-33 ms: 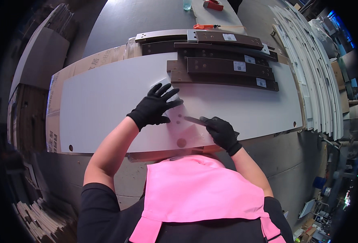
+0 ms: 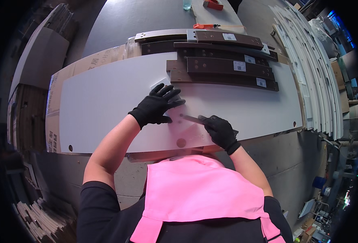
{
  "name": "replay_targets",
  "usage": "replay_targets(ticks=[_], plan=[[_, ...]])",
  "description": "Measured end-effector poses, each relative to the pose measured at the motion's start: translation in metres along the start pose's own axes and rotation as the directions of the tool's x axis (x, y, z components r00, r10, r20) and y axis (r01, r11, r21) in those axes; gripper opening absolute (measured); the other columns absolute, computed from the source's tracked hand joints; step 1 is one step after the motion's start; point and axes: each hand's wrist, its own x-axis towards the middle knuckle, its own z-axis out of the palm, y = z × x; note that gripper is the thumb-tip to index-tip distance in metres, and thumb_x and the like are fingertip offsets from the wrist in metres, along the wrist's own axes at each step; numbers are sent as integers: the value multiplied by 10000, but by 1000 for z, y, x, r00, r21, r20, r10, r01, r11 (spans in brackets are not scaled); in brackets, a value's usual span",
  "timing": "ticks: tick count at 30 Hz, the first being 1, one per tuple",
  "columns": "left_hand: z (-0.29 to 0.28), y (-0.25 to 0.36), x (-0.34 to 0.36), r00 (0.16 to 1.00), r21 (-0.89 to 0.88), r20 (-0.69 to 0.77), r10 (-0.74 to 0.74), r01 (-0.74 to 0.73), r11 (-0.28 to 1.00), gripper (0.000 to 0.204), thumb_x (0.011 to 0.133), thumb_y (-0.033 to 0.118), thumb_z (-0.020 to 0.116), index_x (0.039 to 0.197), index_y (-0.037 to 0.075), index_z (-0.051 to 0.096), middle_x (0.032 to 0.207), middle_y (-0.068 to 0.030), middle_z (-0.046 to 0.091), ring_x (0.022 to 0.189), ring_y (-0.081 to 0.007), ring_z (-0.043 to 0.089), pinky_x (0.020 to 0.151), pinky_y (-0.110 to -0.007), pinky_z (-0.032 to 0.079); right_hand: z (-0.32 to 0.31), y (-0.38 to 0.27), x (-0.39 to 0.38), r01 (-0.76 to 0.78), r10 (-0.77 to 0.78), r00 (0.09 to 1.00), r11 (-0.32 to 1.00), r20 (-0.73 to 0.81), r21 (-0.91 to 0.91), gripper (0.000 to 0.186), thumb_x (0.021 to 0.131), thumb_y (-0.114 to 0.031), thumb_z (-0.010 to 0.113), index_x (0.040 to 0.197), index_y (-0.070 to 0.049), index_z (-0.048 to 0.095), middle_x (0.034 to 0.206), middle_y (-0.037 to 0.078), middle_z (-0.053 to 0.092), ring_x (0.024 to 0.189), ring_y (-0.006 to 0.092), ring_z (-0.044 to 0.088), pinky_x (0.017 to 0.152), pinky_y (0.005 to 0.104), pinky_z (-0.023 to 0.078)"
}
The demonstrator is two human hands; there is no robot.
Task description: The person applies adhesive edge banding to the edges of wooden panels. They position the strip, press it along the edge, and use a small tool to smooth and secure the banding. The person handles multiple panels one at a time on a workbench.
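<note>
My left hand [image 2: 157,106], in a black glove, lies with spread fingers across a narrow white board [image 2: 176,115] that has small holes near its near end. This board rests at a slant on a large white panel [image 2: 106,101]. In my right hand [image 2: 220,132], also gloved in black, is a long flat grey tool [image 2: 193,119] that looks like a file. Its far end meets the narrow board by the small holes. My right fingers are wrapped round its other end. Part of the narrow board is hidden under my left hand.
Several dark brown boards [image 2: 227,67] with white labels are piled on the panel's far right part. Cardboard [image 2: 82,65] shows beneath the panel. An orange-handled tool [image 2: 203,26] and a red object [image 2: 213,5] lie farther back. Long white strips [image 2: 312,73] stand at the right.
My left hand has shifted very slightly right. My right hand and the file-like tool have moved a little left and away from me.
</note>
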Motion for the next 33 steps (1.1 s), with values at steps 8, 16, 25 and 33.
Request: replay_targets(ticks=[8, 16, 25, 33], plan=[[22, 4, 27, 995, -154, -93, -40, 26, 988, 855, 698, 550, 820, 1458, 274, 543, 1308, -139, 522, 1281, -355, 463, 1219, -541, 230, -13, -4, -5, -49, 36, 998, 963, -56, -266, 475, 856, -101, 591, 1323, -184, 593, 794, 74, 595, 690, 288, 630, 584, 436, 517], [25, 2, 26, 993, -145, -114, -36, 19, 989, 832, 704, 582, 801, 1444, 285, 563, 1320, -132, 514, 1292, -368, 445, 1221, -545, 229, -8, 1, 6, -157, 127, 984, 949, -123, -272, 374, 855, -100, 588, 1221, -176, 611, 774, 59, 596, 672, 270, 631, 577, 418, 513], [25, 5, 27, 995, -131, -80, -63, 52, 990, 848, 697, 566, 813, 1450, 273, 554, 1336, -137, 522, 1310, -362, 441, 1211, -556, 230, -10, -4, 7, -177, 132, 976, 945, -174, -276, 366, 868, -117, 584, 1228, -181, 585, 757, 54, 592, 677, 269, 638, 583, 420, 518], [34, 47, 38, 940, -128, -218, -263, 239, 962, 844, 704, 590, 798, 1447, 278, 548, 1234, -125, 553, 1168, -344, 506, 1061, -510, 339, -13, 2, -24, -257, 227, 963, 933, -143, -251, 456, 874, -106, 650, 1324, -178, 664, 767, 107, 599, 703, 317, 624, 600, 440, 495]])
